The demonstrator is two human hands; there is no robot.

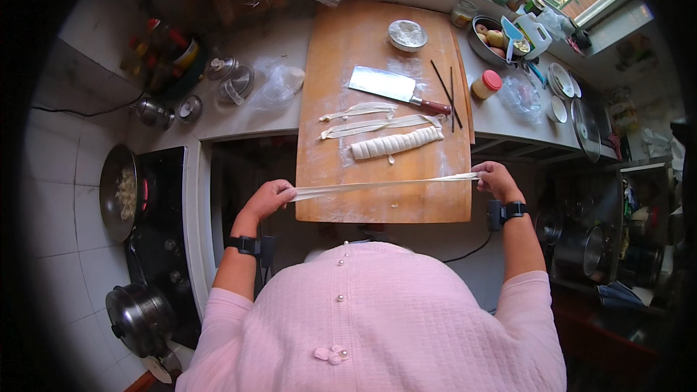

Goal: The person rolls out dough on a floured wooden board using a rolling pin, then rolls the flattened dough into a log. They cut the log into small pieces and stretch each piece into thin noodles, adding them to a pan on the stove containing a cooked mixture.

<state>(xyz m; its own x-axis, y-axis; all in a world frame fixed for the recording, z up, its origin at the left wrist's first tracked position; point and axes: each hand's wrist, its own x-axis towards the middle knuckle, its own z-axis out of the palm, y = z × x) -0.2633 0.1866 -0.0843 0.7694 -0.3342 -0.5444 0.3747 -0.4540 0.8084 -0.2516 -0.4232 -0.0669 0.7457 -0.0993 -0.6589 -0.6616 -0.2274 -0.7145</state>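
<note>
A long thin strip of dough (375,186) is stretched taut between my hands, over the near part of the wooden board (337,209). My left hand (272,197) pinches one end at the board's left edge, and my right hand (495,178) pinches the other end just past the right edge. Beyond the strip lies a row of cut dough pieces (397,143). Behind it rest dough strips (370,127) and a shorter folded strip (356,111). A cleaver (384,83) lies flat farther back, its wooden handle near two dark chopsticks (452,92).
A bowl of flour (407,36) stands at the board's far end. On the right counter are a red-lidded jar (487,85), a pot of potatoes (482,43) and bowls (557,109). At left, a wok with food (122,193) and a lidded pot (139,318) stand at the cooktop (163,228).
</note>
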